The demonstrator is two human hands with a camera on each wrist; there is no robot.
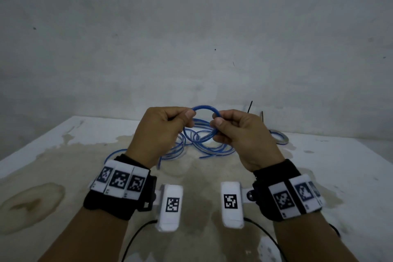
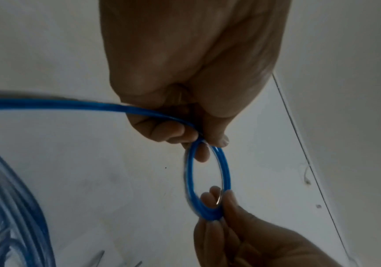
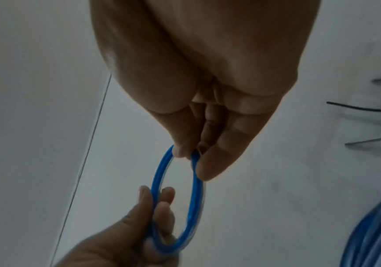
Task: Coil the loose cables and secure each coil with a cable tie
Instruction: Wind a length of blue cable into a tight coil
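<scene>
Left hand [image 1: 163, 132]: pinches left side of blue cable loop [image 1: 204, 109].
Right hand [image 1: 240, 136]: pinches loop's right side.
Loose cable [image 1: 214, 149]: on bench [image 1: 340, 166], beneath loop.

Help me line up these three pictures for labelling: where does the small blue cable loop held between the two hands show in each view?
Head: the blue cable loop sits at centre, between the left hand and the right hand.
Left wrist: right of centre, lower half.
Right wrist: left of centre, lower half.
Shared landmark: the loose blue cable pile on the table, at lower left in the left wrist view and lower right in the right wrist view.
</scene>
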